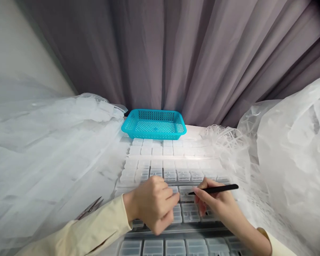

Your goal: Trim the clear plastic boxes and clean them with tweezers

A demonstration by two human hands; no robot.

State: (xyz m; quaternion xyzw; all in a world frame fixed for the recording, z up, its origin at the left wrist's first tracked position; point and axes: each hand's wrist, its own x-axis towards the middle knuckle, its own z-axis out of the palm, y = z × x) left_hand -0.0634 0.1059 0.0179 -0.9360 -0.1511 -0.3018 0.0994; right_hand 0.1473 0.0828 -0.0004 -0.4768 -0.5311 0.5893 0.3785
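Observation:
My right hand [213, 201] grips a pair of slim black tweezers [216, 189], held slantwise like a pen. Their thin tip points left, over a small clear plastic box [185, 195] in the rows below. Beside it, my left hand [156, 204] is closed with its fingers curled down over neighbouring boxes. Whatever lies inside those fingers is hidden. Several small translucent lidded boxes [190, 215] stand in rows under and around both hands. Some hold tiny dark bits, too small to name.
A turquoise perforated basket [154, 136] stands at the back, before a grey curtain [149, 53]. Scissors [90, 208] lie by my left forearm. Clear plastic bags [56, 142] heap up at left, and another bag [290, 153] with plastic strips [224, 137] sits at right.

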